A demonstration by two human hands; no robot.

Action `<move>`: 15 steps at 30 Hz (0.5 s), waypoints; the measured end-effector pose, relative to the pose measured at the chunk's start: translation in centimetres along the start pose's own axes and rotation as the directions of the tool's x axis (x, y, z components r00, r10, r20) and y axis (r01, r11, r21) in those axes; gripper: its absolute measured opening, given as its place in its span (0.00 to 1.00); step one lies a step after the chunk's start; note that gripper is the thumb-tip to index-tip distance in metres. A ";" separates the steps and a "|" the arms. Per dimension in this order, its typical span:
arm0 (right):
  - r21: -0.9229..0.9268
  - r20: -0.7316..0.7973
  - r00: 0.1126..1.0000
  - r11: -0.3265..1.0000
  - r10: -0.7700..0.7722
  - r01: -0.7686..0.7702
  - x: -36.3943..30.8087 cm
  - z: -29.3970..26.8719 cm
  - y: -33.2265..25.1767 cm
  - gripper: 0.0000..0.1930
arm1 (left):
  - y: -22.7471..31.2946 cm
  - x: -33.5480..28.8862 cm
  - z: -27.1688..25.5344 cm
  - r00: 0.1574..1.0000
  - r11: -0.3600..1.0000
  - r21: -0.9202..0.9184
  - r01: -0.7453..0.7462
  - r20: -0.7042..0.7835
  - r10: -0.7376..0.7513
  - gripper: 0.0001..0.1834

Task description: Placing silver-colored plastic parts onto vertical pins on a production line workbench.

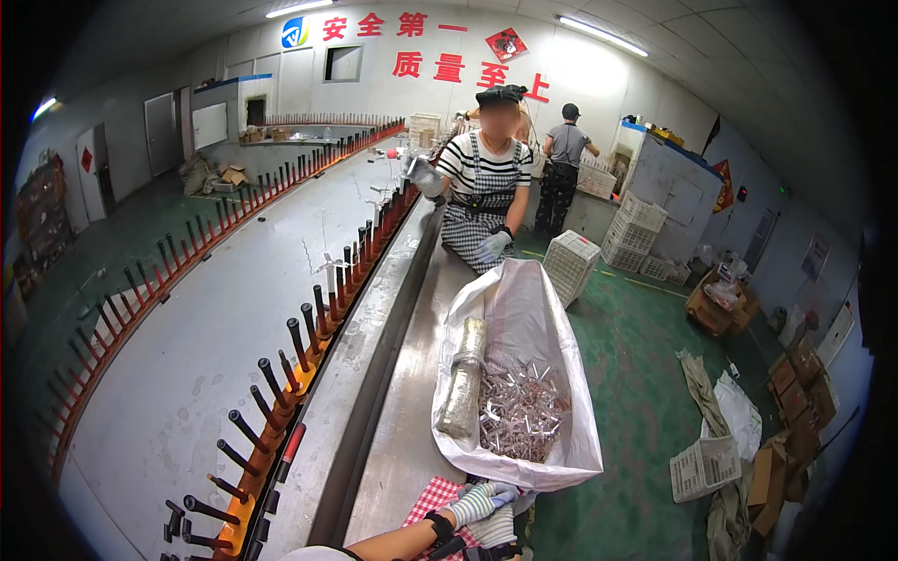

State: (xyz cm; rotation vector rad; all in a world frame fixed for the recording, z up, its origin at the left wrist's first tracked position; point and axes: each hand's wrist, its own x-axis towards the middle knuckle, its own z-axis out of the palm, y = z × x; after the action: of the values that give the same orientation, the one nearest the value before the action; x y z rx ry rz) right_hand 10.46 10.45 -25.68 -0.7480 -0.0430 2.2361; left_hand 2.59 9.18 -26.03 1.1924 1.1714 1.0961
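Observation:
My left hand point(472, 503), in a striped knit glove with a black band at the wrist, lies across my right hand point(496, 530) at the bottom edge. Its fingers are bent together over the other glove; whatever is between them is hidden. My right hand wears a similar striped glove, and its fingers are mostly covered. Under them is a red-and-white checked cloth point(436, 498). Just beyond stands an open white woven sack point(572, 439) on the metal bench, holding a heap of small shiny metal pieces point(524, 411) and a long wrapped roll point(460, 397).
Left of the bench runs a conveyor track point(271, 435) with upright black-tipped rods, curving round a grey table point(206, 365). A co-worker point(485, 178) sits beyond the sack, another person point(566, 164) stands farther back. White crates point(571, 266) and cardboard boxes point(795, 374) are on the green floor.

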 end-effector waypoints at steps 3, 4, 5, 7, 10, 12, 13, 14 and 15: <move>0.004 0.001 1.000 1.000 0.002 -0.002 -0.1 0.0 0.1 0.31 | -0.2 -0.1 0.1 0.998 0.998 -0.060 -0.035 -0.049 0.032 0.13; 0.007 0.003 1.000 1.000 0.005 -0.005 -0.1 0.0 0.2 0.31 | -0.4 -0.1 0.1 0.998 0.998 -0.061 -0.035 -0.050 0.032 0.13; 0.008 0.003 1.000 1.000 0.005 -0.005 0.0 0.1 0.2 0.31 | -0.4 0.0 0.2 0.998 0.997 -0.071 -0.031 -0.057 0.027 0.13; 0.014 0.005 1.000 1.000 0.005 -0.005 0.0 0.0 0.2 0.31 | -0.6 0.1 0.1 0.998 0.996 -0.082 -0.027 -0.064 0.022 0.13; 0.018 0.006 1.000 1.000 0.002 -0.003 -0.1 -0.1 0.3 0.31 | -0.9 0.3 0.0 1.000 1.000 -0.008 -0.015 -0.017 0.015 0.14; 0.022 0.010 1.000 1.000 0.008 -0.008 -0.2 -0.1 0.3 0.32 | -1.6 0.5 -0.1 0.999 0.999 0.007 -0.051 -0.017 0.051 0.14; 0.023 0.013 1.000 1.000 0.009 -0.009 -0.3 -0.1 0.4 0.32 | -1.9 0.5 -0.1 0.999 0.999 0.007 -0.051 -0.019 0.051 0.14; 0.025 0.017 1.000 1.000 0.008 -0.008 -0.2 -0.1 0.4 0.32 | -1.8 0.5 -0.1 0.999 0.999 0.023 -0.038 -0.019 0.038 0.14; 0.026 0.021 1.000 1.000 0.006 -0.007 -0.3 -0.2 0.5 0.32 | -1.7 0.5 -0.2 0.999 0.999 0.039 -0.024 -0.020 0.025 0.14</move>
State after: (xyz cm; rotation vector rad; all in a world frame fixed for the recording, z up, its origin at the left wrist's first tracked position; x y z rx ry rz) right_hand 10.36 9.90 -25.81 -0.7115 -0.0211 2.2466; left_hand 2.47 9.55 -27.72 1.2310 1.2009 1.1111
